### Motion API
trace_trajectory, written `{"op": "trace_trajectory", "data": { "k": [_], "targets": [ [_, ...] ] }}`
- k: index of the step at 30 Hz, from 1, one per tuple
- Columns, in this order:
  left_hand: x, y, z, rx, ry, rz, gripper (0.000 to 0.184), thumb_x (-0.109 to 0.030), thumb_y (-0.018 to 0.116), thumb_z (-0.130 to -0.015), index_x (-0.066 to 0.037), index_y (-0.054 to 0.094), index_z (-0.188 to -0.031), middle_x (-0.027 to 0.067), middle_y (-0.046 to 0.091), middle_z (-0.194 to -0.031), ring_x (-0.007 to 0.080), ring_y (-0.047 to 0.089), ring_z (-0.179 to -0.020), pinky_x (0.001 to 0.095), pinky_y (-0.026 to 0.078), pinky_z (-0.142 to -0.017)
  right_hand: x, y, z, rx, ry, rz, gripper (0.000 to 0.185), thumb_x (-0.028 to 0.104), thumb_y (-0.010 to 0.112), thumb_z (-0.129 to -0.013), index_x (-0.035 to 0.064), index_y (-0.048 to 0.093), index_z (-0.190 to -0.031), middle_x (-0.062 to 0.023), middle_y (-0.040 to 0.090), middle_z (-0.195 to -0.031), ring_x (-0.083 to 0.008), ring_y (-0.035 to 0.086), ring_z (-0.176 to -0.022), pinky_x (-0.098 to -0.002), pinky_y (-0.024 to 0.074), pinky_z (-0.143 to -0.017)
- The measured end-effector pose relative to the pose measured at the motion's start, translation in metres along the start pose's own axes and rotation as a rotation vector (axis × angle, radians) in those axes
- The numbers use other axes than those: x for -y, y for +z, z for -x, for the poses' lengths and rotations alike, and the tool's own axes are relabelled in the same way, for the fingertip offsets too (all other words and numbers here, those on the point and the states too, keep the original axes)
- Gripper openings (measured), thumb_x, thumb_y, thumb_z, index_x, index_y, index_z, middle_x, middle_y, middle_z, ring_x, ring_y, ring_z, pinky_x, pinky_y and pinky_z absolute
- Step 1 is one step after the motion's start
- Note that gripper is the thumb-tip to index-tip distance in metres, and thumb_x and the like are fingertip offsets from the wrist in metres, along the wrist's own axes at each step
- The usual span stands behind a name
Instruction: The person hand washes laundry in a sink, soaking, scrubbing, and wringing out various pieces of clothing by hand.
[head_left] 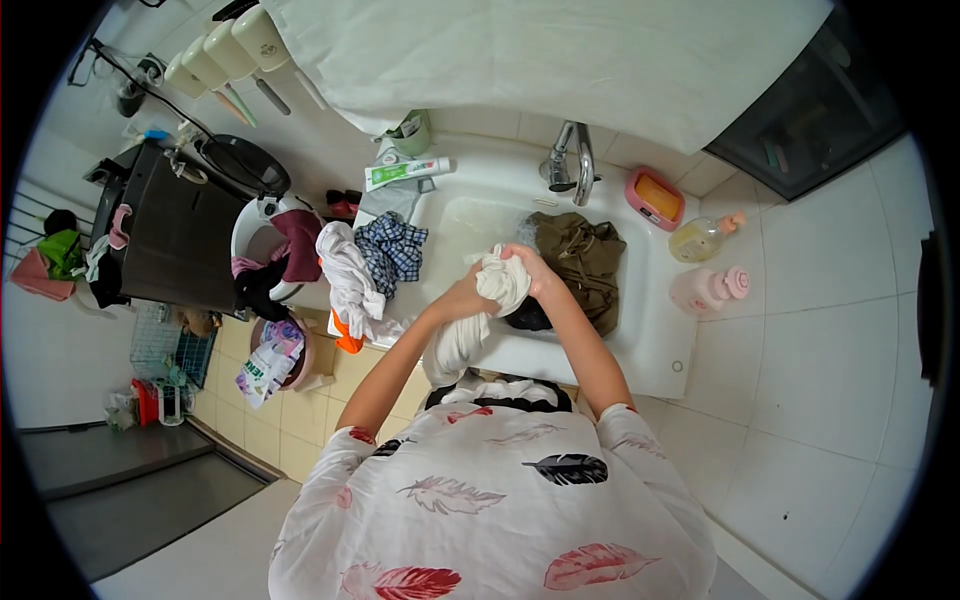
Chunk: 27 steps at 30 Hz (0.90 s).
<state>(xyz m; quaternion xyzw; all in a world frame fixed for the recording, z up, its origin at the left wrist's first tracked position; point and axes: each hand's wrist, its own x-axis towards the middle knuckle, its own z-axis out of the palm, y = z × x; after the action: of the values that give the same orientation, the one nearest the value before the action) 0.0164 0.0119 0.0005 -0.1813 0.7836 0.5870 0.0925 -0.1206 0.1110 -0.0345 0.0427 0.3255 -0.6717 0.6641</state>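
A bunched white cloth (502, 284) is gripped between my two hands above the near part of the sink (648, 345). My left hand (466, 297) closes around its left side, and my right hand (533, 265) wraps its right side. A twisted length of the cloth hangs down over the sink's front edge, close to my body. Right beside my right hand, an olive-brown garment (583, 262) lies heaped in the basin. Something black (530, 316) shows under my right wrist, partly hidden.
A chrome faucet (571, 165) rises behind the basin. Blue checked cloth (392, 246) and white clothes (348, 275) lie on the left ledge, near a toothpaste tube (408, 173). On the right stand a soap dish (655, 198), a pump bottle (705, 238) and a pink bottle (710, 290).
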Motion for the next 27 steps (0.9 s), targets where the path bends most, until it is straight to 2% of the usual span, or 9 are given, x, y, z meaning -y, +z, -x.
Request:
{"op": "trace_trajectory", "data": {
  "k": [2,4,8,12,14,15,18,23,27],
  "targets": [
    [-0.013,-0.003,0.005,-0.004,0.004,0.029,0.081,-0.020,0.064,-0.052,0.005,0.031,-0.122,0.0167,0.052,-0.104,0.0248,0.051,-0.095,0.0269,0.038,-0.084,0.003,0.001,0.000,0.021,-0.013,0.034,0.022,0.015,0.051,-0.068,-0.0020,0.055,-0.082,-0.0123,0.059,-0.080,-0.0232,0.059,-0.072,-0.0348,0.0480,-0.072],
    [-0.023,-0.009,0.008,-0.014,-0.180,-0.066,0.061,-0.019,0.063,-0.053,0.004,0.048,-0.107,0.0143,0.056,-0.097,0.0221,0.054,-0.089,0.0282,0.040,-0.079,0.005,0.007,0.001,-0.006,-0.025,0.011,0.022,0.016,0.051,-0.071,-0.0012,0.055,-0.084,-0.0114,0.059,-0.082,-0.0225,0.058,-0.075,-0.0341,0.0472,-0.074],
    [-0.002,-0.018,0.000,-0.157,-0.214,0.030,0.047,-0.023,0.063,-0.054,0.006,0.056,-0.091,0.0144,0.060,-0.085,0.0219,0.057,-0.078,0.0285,0.043,-0.070,0.004,0.011,-0.002,0.015,-0.054,-0.078,0.025,0.024,0.054,-0.076,0.0012,0.056,-0.085,-0.0085,0.059,-0.085,-0.0208,0.057,-0.079,-0.0327,0.0451,-0.078],
    [0.017,-0.028,0.002,-0.232,-0.112,0.085,0.044,-0.020,0.061,-0.055,0.005,0.057,-0.091,0.0140,0.060,-0.081,0.0216,0.057,-0.074,0.0279,0.044,-0.067,0.002,0.011,0.004,-0.104,-0.069,0.078,0.029,0.029,0.056,-0.076,0.0052,0.055,-0.092,-0.0075,0.057,-0.094,-0.0189,0.055,-0.087,-0.0322,0.0417,-0.082],
    [0.014,-0.038,0.010,-0.147,-0.150,0.538,0.036,-0.015,0.057,-0.057,0.003,0.058,-0.088,0.0113,0.059,-0.078,0.0192,0.056,-0.071,0.0269,0.044,-0.067,-0.004,0.010,0.015,-0.291,-0.196,0.309,0.043,0.042,0.054,-0.076,0.0097,0.049,-0.104,-0.0068,0.053,-0.103,-0.0177,0.051,-0.095,-0.0340,0.0400,-0.082],
    [0.013,-0.042,0.011,-0.145,-0.149,0.540,0.036,-0.015,0.057,-0.057,0.003,0.058,-0.088,0.0113,0.059,-0.078,0.0192,0.056,-0.071,0.0269,0.044,-0.067,-0.009,0.007,0.015,-0.293,-0.196,0.310,0.043,0.042,0.054,-0.076,0.0097,0.049,-0.104,-0.0068,0.053,-0.103,-0.0177,0.051,-0.095,-0.0340,0.0400,-0.082],
    [0.010,-0.048,0.012,0.049,-0.342,0.867,0.022,-0.014,0.053,-0.060,0.004,0.057,-0.071,0.0138,0.057,-0.066,0.0221,0.057,-0.060,0.0300,0.046,-0.061,-0.033,0.009,0.007,-0.238,0.000,0.088,0.064,0.063,0.042,-0.073,0.0204,0.037,-0.120,-0.0081,0.050,-0.107,-0.0163,0.047,-0.099,-0.0380,0.0361,-0.084],
    [0.011,-0.043,0.002,0.082,-0.337,0.930,0.021,-0.017,0.054,-0.063,0.003,0.056,-0.068,0.0136,0.057,-0.066,0.0223,0.056,-0.056,0.0313,0.047,-0.056,-0.043,0.042,-0.001,-0.048,-0.193,0.085,0.057,0.053,0.050,-0.075,0.0140,0.040,-0.116,-0.0074,0.051,-0.103,-0.0154,0.050,-0.093,-0.0309,0.0421,-0.074],
    [0.005,-0.033,-0.006,0.231,-0.429,0.854,0.023,-0.018,0.053,-0.064,0.002,0.056,-0.075,0.0128,0.057,-0.067,0.0210,0.055,-0.055,0.0303,0.047,-0.056,-0.036,0.052,-0.010,-0.331,-0.490,0.185,0.049,0.030,0.063,-0.072,0.0057,0.043,-0.109,-0.0071,0.052,-0.099,-0.0140,0.052,-0.087,-0.0276,0.0438,-0.069]
  ]
}}
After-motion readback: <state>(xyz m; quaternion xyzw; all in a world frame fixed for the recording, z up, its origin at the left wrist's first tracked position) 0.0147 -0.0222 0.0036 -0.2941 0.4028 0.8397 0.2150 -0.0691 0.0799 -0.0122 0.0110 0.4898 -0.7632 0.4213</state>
